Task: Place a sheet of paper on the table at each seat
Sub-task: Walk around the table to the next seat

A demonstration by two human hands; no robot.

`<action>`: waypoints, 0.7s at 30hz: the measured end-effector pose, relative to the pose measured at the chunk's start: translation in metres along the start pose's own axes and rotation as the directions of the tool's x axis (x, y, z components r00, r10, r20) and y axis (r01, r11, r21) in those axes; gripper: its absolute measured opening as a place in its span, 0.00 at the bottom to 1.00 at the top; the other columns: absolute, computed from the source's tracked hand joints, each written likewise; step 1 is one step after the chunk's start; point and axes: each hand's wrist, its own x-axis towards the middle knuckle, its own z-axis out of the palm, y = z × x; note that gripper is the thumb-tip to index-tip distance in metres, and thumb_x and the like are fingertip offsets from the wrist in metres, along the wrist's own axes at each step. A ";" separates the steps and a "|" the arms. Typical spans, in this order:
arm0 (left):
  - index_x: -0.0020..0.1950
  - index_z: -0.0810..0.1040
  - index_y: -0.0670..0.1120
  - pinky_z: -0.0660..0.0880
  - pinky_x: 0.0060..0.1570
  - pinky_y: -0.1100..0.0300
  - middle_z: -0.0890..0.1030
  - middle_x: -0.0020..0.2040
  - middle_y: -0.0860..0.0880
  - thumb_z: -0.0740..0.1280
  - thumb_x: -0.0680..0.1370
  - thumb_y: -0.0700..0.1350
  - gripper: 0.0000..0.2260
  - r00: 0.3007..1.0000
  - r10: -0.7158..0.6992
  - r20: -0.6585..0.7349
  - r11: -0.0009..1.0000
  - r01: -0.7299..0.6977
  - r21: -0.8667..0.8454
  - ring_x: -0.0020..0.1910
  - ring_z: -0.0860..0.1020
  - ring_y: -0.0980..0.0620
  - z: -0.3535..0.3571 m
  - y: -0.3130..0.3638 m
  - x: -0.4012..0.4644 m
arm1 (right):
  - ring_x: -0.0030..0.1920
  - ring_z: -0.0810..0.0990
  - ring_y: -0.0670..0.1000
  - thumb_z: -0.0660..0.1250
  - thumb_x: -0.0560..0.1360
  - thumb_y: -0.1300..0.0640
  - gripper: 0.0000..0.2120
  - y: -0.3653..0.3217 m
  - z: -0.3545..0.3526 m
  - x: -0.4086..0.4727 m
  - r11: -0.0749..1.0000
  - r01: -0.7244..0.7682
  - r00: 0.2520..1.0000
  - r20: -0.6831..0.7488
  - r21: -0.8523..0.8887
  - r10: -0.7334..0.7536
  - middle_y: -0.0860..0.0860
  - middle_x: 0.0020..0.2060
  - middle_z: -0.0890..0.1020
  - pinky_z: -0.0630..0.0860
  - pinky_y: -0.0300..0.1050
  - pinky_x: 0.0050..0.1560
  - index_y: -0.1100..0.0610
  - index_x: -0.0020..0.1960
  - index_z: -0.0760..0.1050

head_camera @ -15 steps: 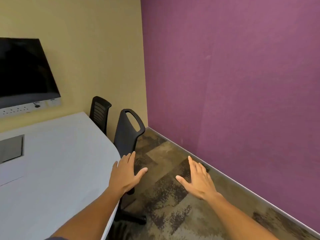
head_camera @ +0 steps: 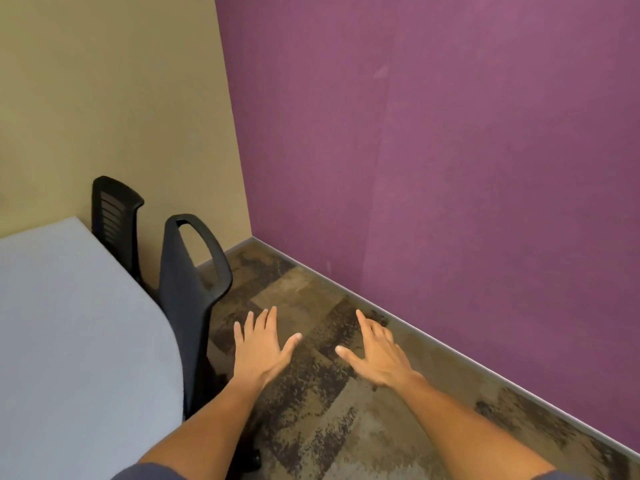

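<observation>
The white table fills the lower left, and I see no paper on the part that shows. Two black chairs are pushed against its right edge: a near chair with a loop-shaped top and a far chair with a slatted back. My left hand hovers palm down over the carpet, just right of the near chair, fingers spread and holding nothing. Further right, my right hand is held out the same way, palm down and bare.
A purple wall runs along the right, with a narrow strip of mottled brown carpet between it and the chairs. A beige wall closes the far end behind the table.
The view has swung right: the wall screen and the table's inset panel have left the frame. Both hands stay spread and empty, and the left one now sits over the carpet, off the table edge.
</observation>
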 end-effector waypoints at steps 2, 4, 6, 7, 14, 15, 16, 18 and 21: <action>0.81 0.53 0.50 0.45 0.77 0.40 0.59 0.80 0.48 0.45 0.74 0.74 0.42 1.000 -0.007 0.006 1.000 0.007 -0.007 0.80 0.51 0.43 0.007 -0.003 0.035 | 0.79 0.54 0.56 0.47 0.67 0.18 0.51 -0.003 -0.005 0.037 1.000 -0.011 1.000 0.001 0.001 0.011 0.51 0.80 0.54 0.66 0.62 0.70 0.44 0.80 0.37; 0.81 0.53 0.50 0.45 0.77 0.40 0.59 0.80 0.48 0.45 0.74 0.75 0.43 0.999 -0.027 0.020 1.000 0.027 -0.015 0.80 0.51 0.43 0.010 -0.008 0.070 | 0.78 0.55 0.56 0.47 0.67 0.19 0.50 -0.007 -0.010 0.075 1.000 -0.019 1.000 -0.003 0.010 0.019 0.51 0.80 0.54 0.67 0.62 0.69 0.43 0.79 0.37; 0.81 0.52 0.49 0.46 0.77 0.41 0.59 0.80 0.48 0.46 0.74 0.74 0.42 0.998 -0.048 0.030 0.998 0.048 -0.026 0.80 0.51 0.43 0.012 -0.012 0.103 | 0.78 0.56 0.56 0.48 0.67 0.19 0.50 -0.010 -0.014 0.111 1.000 -0.015 1.000 -0.001 0.015 0.015 0.50 0.80 0.55 0.67 0.62 0.69 0.43 0.79 0.37; 0.81 0.52 0.49 0.46 0.77 0.41 0.58 0.81 0.48 0.46 0.75 0.74 0.42 0.998 -0.052 0.025 0.998 0.053 -0.027 0.80 0.51 0.43 0.013 -0.013 0.117 | 0.78 0.56 0.55 0.48 0.67 0.18 0.50 -0.012 -0.016 0.126 1.000 -0.010 1.000 -0.004 0.013 0.010 0.50 0.80 0.55 0.67 0.62 0.69 0.42 0.79 0.37; 0.81 0.51 0.49 0.46 0.77 0.42 0.56 0.81 0.47 0.48 0.76 0.72 0.40 0.988 -0.156 -0.008 0.985 0.155 -0.075 0.80 0.50 0.43 0.031 -0.022 0.236 | 0.79 0.54 0.55 0.49 0.67 0.19 0.49 -0.015 -0.021 0.270 0.999 0.041 0.998 0.044 0.025 -0.042 0.49 0.80 0.53 0.65 0.63 0.72 0.42 0.79 0.37; 0.81 0.50 0.50 0.46 0.78 0.42 0.56 0.81 0.47 0.48 0.76 0.73 0.40 0.983 -0.183 -0.017 0.980 0.181 -0.087 0.80 0.50 0.43 0.036 -0.023 0.256 | 0.79 0.54 0.55 0.49 0.68 0.20 0.50 -0.015 -0.023 0.295 0.998 0.064 0.996 0.058 0.025 -0.065 0.49 0.81 0.53 0.64 0.63 0.72 0.43 0.79 0.37; 0.81 0.49 0.50 0.45 0.78 0.42 0.55 0.81 0.47 0.47 0.76 0.73 0.40 0.978 -0.208 -0.025 0.974 0.205 -0.092 0.80 0.50 0.43 0.040 -0.025 0.276 | 0.79 0.54 0.55 0.50 0.68 0.20 0.50 -0.016 -0.025 0.321 0.996 0.090 0.994 0.068 0.023 -0.092 0.49 0.81 0.52 0.64 0.63 0.73 0.43 0.80 0.38; 0.81 0.49 0.51 0.46 0.78 0.42 0.54 0.82 0.47 0.46 0.76 0.73 0.41 0.968 -0.246 -0.048 0.966 0.241 -0.090 0.80 0.50 0.43 0.046 -0.030 0.313 | 0.79 0.55 0.56 0.50 0.68 0.21 0.49 -0.020 -0.030 0.372 0.989 0.145 0.986 0.077 0.023 -0.146 0.50 0.81 0.52 0.64 0.62 0.72 0.44 0.80 0.38; 0.81 0.49 0.51 0.47 0.78 0.42 0.55 0.82 0.47 0.46 0.75 0.73 0.41 0.941 -0.327 -0.085 0.942 0.318 -0.105 0.80 0.50 0.43 0.047 -0.034 0.369 | 0.79 0.55 0.55 0.51 0.69 0.22 0.48 -0.030 -0.039 0.449 0.971 0.238 0.965 0.107 0.020 -0.239 0.50 0.81 0.52 0.65 0.61 0.72 0.44 0.80 0.39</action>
